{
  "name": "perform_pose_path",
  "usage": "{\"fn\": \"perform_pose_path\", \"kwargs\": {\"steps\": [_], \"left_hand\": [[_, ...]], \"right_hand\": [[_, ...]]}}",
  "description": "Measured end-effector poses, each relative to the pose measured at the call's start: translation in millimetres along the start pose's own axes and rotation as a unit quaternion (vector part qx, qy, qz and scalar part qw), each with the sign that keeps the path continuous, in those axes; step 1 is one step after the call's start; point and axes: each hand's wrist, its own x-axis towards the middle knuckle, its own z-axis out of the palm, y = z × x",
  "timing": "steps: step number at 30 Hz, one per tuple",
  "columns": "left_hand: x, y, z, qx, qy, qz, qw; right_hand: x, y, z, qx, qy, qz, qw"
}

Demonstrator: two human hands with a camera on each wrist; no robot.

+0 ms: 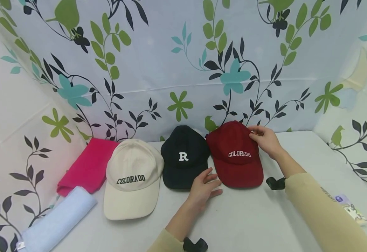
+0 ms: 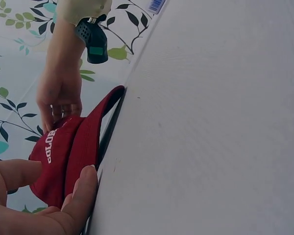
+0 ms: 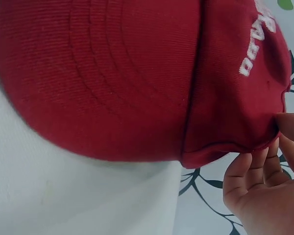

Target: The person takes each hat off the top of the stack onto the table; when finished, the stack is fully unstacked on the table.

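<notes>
A red baseball cap [image 1: 235, 154] with white COLORADO lettering lies on the white table, brim toward me. My right hand [image 1: 266, 140] pinches its right rear edge between thumb and fingers; in the right wrist view the thumb [image 3: 290, 126] lies on the red cloth and the fingers tuck beneath the edge. My left hand [image 1: 201, 189] is by the left side of the red brim, fingers spread and loosely bent, with nothing held. Left of the red cap sits a black cap [image 1: 183, 175] with a white R. Beyond that is a cream cap [image 1: 133, 203] with dark COLORADO lettering.
A folded pink cloth [image 1: 89, 164] lies at the far left, with a rolled light blue towel [image 1: 60, 218] in front of it. A small printed packet [image 1: 350, 208] is near my right sleeve. A patterned curtain [image 1: 183, 70] hangs behind the table.
</notes>
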Motion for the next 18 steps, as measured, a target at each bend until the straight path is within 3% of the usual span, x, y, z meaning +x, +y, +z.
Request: {"fn": "perform_pose_path", "kwargs": {"steps": [18], "left_hand": [[-7.0, 3.8, -9.2, -0.021, 0.000, 0.030, 0.9993]], "right_hand": [[-11.0, -16.2, -2.7, -0.030, -0.007, -0.061, 0.9977]]}}
